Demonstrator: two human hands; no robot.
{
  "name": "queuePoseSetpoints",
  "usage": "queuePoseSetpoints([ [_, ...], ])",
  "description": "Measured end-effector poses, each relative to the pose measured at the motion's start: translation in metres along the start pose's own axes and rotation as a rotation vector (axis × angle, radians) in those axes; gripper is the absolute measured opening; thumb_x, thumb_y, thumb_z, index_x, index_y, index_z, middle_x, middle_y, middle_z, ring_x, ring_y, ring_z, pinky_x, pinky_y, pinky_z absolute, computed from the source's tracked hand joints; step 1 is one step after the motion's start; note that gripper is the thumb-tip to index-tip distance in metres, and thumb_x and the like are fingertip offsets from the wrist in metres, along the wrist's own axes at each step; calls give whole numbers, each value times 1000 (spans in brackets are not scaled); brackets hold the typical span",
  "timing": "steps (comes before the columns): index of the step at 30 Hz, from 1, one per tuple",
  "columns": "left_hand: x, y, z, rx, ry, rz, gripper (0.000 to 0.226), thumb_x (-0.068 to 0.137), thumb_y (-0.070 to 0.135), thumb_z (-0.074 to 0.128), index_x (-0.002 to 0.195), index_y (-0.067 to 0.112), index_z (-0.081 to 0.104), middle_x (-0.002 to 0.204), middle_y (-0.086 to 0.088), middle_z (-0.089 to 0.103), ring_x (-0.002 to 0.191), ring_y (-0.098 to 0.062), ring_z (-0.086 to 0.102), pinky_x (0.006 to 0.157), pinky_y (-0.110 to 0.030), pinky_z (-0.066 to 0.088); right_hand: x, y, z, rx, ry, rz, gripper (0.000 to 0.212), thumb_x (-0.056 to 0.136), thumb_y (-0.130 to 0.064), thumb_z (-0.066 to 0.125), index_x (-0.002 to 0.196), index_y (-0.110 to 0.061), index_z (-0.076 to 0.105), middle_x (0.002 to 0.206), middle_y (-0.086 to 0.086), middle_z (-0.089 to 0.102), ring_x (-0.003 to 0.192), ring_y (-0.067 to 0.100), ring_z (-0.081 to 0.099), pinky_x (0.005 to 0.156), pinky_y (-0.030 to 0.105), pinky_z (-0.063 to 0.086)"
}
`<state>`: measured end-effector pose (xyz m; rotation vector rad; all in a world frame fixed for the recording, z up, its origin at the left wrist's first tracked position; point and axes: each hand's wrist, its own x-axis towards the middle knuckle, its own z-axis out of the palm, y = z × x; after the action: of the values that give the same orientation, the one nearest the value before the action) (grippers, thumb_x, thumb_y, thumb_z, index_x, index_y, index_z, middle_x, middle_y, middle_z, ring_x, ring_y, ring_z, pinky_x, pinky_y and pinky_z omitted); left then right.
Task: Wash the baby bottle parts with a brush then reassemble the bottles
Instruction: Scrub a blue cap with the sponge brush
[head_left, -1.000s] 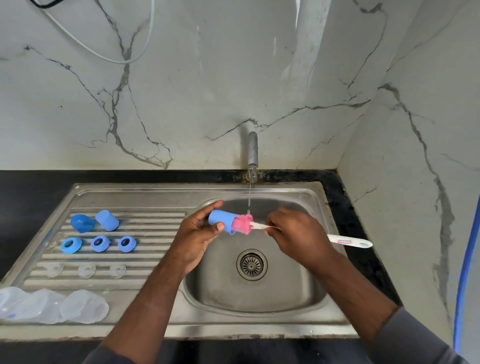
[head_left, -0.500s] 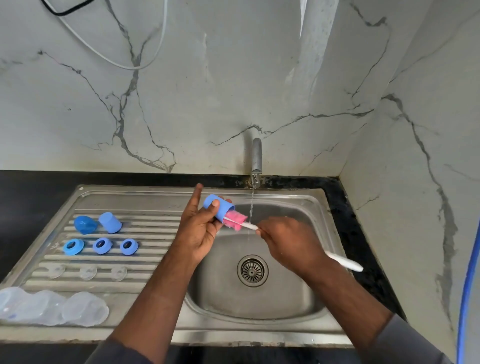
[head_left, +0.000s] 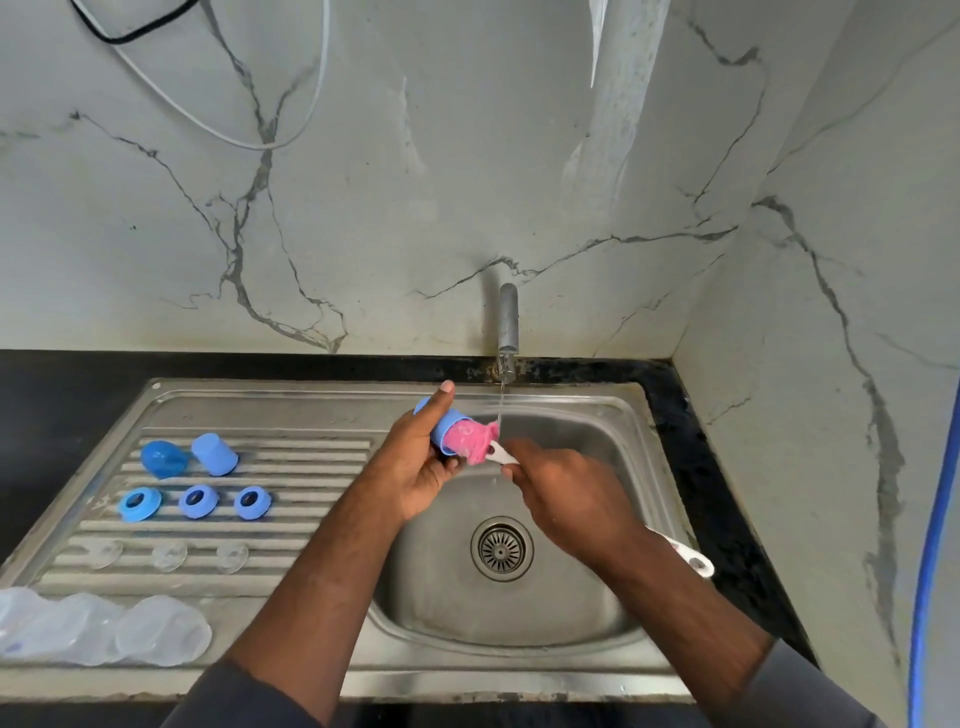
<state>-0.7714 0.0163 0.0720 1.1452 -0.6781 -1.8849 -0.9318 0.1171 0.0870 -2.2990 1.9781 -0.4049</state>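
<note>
Steel sink (head_left: 441, 597), tap (head_left: 508, 322) running. Left hand (head_left: 415, 467) over the basin's rear: fingers curled round the blue cap (head_left: 448, 422), index finger straight along its top. Right hand (head_left: 566, 499) just beside it, closed on the white handle of the brush (head_left: 472, 441). The pink brush head is partly inside the cap's mouth, its outer edge at the falling water.

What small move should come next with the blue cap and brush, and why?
Probably push the pink sponge brush head deeper into the blue plastic cap and twist: the left hand grips the cap, the right hand grips the white handle, with most of the sponge outside its mouth.
</note>
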Motion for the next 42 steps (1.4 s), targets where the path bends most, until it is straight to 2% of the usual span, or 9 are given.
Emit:
queuePoseSetpoints([
  [7,2,-2,-8,-397,-149,27,27,98,-4,45,120,7,57,111,-27,68,94,-37,72,76,-45,63,3,8,-1,485,-134,196,27,107,-34,43,100,-18,64,60,-5,59,62,21,64,62,38,52],
  [10,-2,-3,0,-465,-143,3,25,95,12,52,117,4,60,96,-20,71,87,-30,70,79,-41,60,3,7,3,600,-193,195,14,104,-31,50,103,-18,53,56,1,61,43,7,54,49,25,44],
  [14,1,-3,20,-345,-61,71,28,79,18,71,103,10,60,81,-9,60,70,-18,63,65,-32,59,6,5,8,485,-85,115,19,93,-29,69,93,-22,51,69,-7,61,46,3,54,53,29,44],
  [18,2,-8,20,-67,-13,-72,34,86,15,75,113,9,55,84,-16,61,61,-20,65,51,-29,58,10,15,11,340,-26,142,25,94,-29,62,73,-33,48,64,-13,57,61,6,55,64,38,50],
  [24,4,-19,8,-168,-97,-11,45,89,19,65,127,0,54,96,-18,73,82,-25,75,67,-39,63,12,18,13,349,-32,227,35,99,-24,59,66,-21,49,63,-9,50,65,17,48,62,32,30],
  [27,4,-24,7,-281,-150,-24,21,100,4,48,118,-2,56,101,-24,73,94,-34,70,82,-46,60,7,22,14,504,-77,264,37,103,-22,51,69,-11,61,58,-2,61,55,9,55,57,25,38],
  [31,1,-27,16,-404,-117,-70,16,99,12,45,106,10,59,88,-18,67,80,-28,65,63,-40,63,4,17,17,668,-145,329,28,106,-19,43,92,-7,64,62,8,69,44,6,52,53,27,44],
  [36,7,-33,20,-342,-146,15,22,79,14,68,98,15,55,79,-7,62,68,-16,65,67,-34,57,0,13,9,1124,-266,452,40,106,-32,46,95,0,66,57,15,58,35,16,36,39,18,25],
  [42,21,-24,11,-416,-78,40,7,91,17,62,89,14,56,71,-6,63,64,-17,63,68,-34,59,-16,34,8,1106,-277,472,40,105,-36,49,98,-2,69,59,9,50,42,14,34,42,21,22],
])
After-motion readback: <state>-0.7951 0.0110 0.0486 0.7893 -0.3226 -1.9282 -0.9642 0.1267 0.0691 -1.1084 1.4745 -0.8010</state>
